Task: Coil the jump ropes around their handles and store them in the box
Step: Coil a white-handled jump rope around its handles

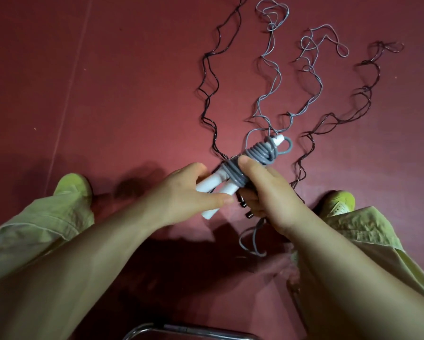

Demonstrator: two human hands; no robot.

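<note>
My left hand (193, 190) grips the white handles (212, 190); my right hand (267, 192) clasps the grey coil (255, 155). Wrapping looks finished; next, the box, unseen.

Person, seated view: bare forearms (83, 261), no sleeves visible. Trousers (29, 231) loose, pale olive-green, creased cloth with stitched hems. Shoes (338, 204) yellow-green; right one shows a paler mesh panel.
</note>
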